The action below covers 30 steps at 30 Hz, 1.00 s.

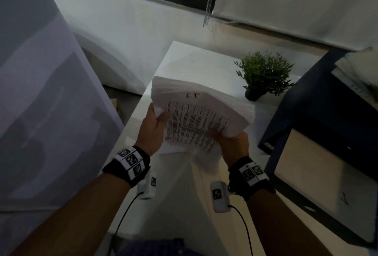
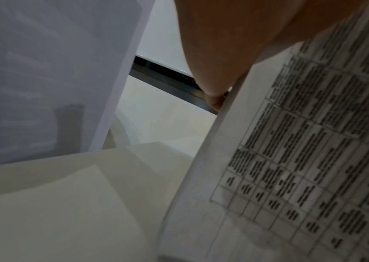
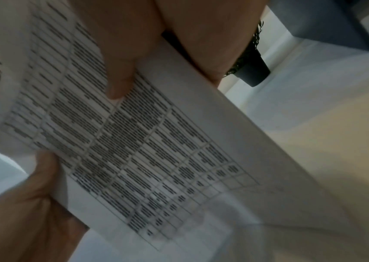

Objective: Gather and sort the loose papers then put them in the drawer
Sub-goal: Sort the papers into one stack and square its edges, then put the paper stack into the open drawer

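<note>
A stack of white papers [image 1: 200,112], the top sheet printed with a dense table, is held in the air above the white table [image 1: 180,61]. My left hand [image 1: 155,122] grips the stack's left edge, thumb on top. My right hand [image 1: 229,139] grips its right near corner, thumb pressed on the print. In the left wrist view the printed sheet [image 2: 302,159] fills the right side below my palm. The right wrist view has the same sheet [image 3: 134,141] with my right thumb [image 3: 120,74] on it and my left hand [image 3: 22,203] at its lower edge.
A small green plant in a dark pot [image 1: 263,75] stands on the table just right of the stack. A dark blue drawer unit [image 1: 319,133] with a pale drawer front [image 1: 313,172] is at the right. A large pale sheet [image 1: 41,92] hangs at the left.
</note>
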### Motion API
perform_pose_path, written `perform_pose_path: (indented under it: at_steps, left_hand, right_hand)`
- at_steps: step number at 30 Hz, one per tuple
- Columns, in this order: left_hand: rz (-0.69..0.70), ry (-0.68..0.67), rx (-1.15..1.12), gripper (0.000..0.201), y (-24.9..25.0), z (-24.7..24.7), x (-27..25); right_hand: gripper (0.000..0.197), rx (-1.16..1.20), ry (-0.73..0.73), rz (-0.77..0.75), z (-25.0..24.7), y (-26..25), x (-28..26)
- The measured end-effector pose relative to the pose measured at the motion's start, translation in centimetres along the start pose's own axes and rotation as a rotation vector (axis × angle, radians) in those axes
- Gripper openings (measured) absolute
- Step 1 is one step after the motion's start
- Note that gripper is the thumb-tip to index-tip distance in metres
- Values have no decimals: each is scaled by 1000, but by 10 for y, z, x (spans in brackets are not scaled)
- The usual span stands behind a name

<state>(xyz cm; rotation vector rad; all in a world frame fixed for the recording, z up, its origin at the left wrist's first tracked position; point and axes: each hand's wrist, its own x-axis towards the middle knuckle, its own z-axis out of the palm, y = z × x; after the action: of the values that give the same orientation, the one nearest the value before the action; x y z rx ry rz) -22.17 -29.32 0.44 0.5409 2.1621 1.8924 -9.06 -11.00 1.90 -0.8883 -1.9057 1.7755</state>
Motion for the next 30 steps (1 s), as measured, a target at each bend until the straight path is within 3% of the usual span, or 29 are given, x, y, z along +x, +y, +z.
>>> perform_pose_path:
  at_steps: [2, 4, 6, 9, 12, 15, 21, 27, 30]
  left_hand:
    - [28, 20, 34, 16, 14, 0, 10]
    - [14, 25, 74, 21, 15, -2, 22]
    - [-115, 0, 129, 23, -1, -1, 27]
    - [-413, -78, 205, 34, -58, 6, 13]
    - [-612, -63, 309, 39, -101, 10, -5]
    - [-621, -15, 337, 39, -107, 10, -9]
    - [-694, -44, 347, 46, -102, 26, -12]
    - [-680, -147, 375, 34, -100, 4, -40]
    - [-652, -153, 360, 37, -98, 6, -56]
  right_hand:
    - [24, 24, -3, -16, -2, -11, 8]
    - [24, -7, -42, -20, -5, -13, 15]
    - [27, -72, -82, 61, -5, 3, 21]
    - [64, -220, -138, 324, -2, 57, 19]
    - [77, -305, -190, 501, 1, 98, 7]
    - [68, -360, -192, 469, 4, 114, -4]
    - [45, -414, -129, 434, 16, 118, -16]
    - [55, -343, -73, 557, 15, 117, -20]
    - [58, -380, -97, 582, 20, 114, -19]
